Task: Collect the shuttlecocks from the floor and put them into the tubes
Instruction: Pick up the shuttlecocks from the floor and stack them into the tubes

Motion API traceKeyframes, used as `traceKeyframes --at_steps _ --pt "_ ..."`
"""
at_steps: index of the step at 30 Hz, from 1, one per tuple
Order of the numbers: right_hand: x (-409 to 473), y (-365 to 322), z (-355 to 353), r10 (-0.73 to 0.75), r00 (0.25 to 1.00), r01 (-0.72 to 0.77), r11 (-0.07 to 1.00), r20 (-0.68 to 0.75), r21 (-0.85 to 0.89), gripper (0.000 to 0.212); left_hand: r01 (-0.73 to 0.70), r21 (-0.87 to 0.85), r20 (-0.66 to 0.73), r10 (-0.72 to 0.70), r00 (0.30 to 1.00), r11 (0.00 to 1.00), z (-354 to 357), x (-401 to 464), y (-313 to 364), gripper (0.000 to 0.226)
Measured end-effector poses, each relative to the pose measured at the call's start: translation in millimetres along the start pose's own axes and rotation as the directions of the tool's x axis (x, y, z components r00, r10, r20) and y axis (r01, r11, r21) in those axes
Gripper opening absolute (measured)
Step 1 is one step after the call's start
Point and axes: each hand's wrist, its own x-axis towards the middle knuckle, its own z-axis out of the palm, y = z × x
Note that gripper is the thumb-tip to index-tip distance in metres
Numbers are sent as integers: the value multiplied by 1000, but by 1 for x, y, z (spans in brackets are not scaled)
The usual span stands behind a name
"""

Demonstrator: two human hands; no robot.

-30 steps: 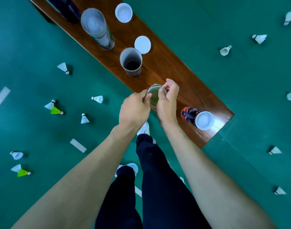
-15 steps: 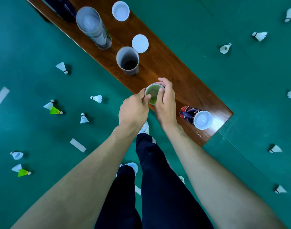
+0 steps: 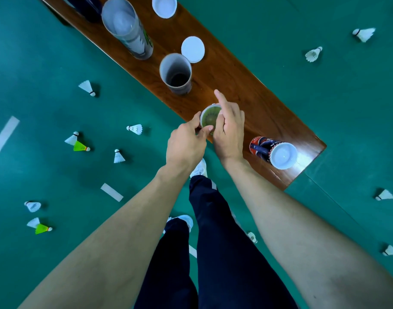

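Both hands meet at the mouth of a tube (image 3: 210, 118) standing at the near edge of the wooden bench (image 3: 235, 74). The left hand (image 3: 186, 144) pinches its rim; the right hand (image 3: 230, 128) wraps its far side, forefinger raised. The tube's body is hidden beneath them; something greenish shows inside, too dim to identify. White shuttlecocks (image 3: 135, 129) lie scattered on the green floor (image 3: 35, 108).

Table (image 3: 247, 90): brown wood, glossy varnished finish, bright glare at its near end. Floor (image 3: 280, 30): green, smooth, matt, looks like vinyl. Loose lids (image 3: 193, 49): white, matt, plastic-looking; open tube (image 3: 176, 73): dull grey, card-like inner wall.
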Motion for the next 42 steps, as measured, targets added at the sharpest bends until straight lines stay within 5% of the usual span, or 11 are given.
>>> traceKeyframes --at_steps 7,12,21,29,36,42 --pt "-1 -2 0 12 1000 -12 997 -9 -81 51 74 -145 68 -65 996 987 1 -2 4 47" --pt "-1 -19 -21 -34 999 29 932 -7 -362 52 278 -345 79 -267 960 896 -18 -25 -15 69" --pt "-31 -133 -27 -281 959 260 908 -17 -328 51 258 -525 -69 -342 937 811 -120 -96 -113 30" --pt "-167 -313 152 -463 848 508 848 259 -148 48 264 -591 -231 -474 850 762 -250 -213 -305 26" --pt "-294 -426 310 -523 785 556 831 333 -6 52 400 -622 -200 -631 749 673 -322 -320 -542 27" --pt "-390 -458 455 -526 580 636 769 622 58 57 585 -613 -147 -804 576 531 -362 -395 -747 33"
